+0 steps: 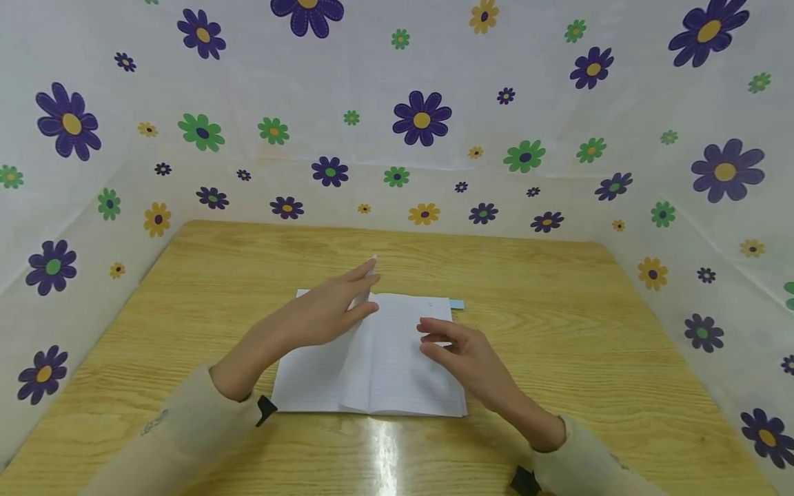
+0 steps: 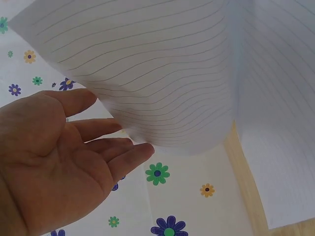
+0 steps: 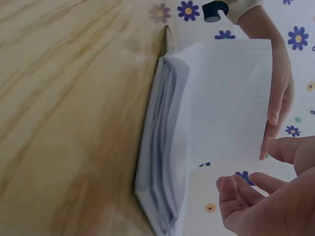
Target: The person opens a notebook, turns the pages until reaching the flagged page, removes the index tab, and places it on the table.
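Observation:
An open lined notebook [image 1: 406, 379] lies on the wooden table. One of its pages [image 2: 157, 73] stands raised and bowed between the two sides, as the right wrist view also shows. My left hand [image 1: 325, 310] is at this page's outer edge, its fingertips against the paper and its fingers mostly extended. Over the right side of the notebook hovers my right hand [image 1: 468, 358], its fingers loosely bent with nothing between them. A light blue tab [image 1: 457, 304] sticks out past the notebook's upper right edge.
The wooden table [image 1: 558, 303] extends around the notebook on all sides. White sheeting [image 1: 347, 76] printed with purple, green and yellow flowers walls off the back and both sides. Dark pieces [image 1: 265, 410] show at both sleeve cuffs.

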The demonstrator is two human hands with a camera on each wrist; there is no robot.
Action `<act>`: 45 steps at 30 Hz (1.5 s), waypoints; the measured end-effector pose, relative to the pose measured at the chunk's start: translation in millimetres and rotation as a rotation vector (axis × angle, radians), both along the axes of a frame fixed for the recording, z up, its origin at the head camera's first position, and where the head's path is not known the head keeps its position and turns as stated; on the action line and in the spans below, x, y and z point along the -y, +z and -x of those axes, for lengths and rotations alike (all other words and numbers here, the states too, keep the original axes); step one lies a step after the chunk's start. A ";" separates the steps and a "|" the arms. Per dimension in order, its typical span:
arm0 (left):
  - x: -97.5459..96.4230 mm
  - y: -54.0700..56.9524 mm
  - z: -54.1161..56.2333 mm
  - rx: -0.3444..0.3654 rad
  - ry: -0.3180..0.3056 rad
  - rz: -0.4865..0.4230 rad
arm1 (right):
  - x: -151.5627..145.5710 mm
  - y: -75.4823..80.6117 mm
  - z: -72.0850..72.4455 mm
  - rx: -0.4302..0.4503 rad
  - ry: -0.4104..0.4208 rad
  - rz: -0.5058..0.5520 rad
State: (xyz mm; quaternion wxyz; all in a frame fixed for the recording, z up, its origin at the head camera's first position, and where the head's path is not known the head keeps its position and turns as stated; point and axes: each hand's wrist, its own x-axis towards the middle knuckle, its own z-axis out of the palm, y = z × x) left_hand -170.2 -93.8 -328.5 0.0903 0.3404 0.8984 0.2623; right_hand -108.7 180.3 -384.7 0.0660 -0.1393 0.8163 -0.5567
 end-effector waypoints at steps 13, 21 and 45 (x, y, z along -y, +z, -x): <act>27.3 -11.3 -10.9 0.025 0.060 0.012 | -20.0 -16.7 -2.9 -0.054 0.056 -0.232; 41.8 -27.5 -15.6 0.009 0.119 0.065 | -21.1 -24.3 -4.0 -0.096 0.088 -0.401; 42.0 -64.7 -30.1 0.075 0.095 0.257 | -19.6 -24.1 -10.1 -0.143 0.159 -0.667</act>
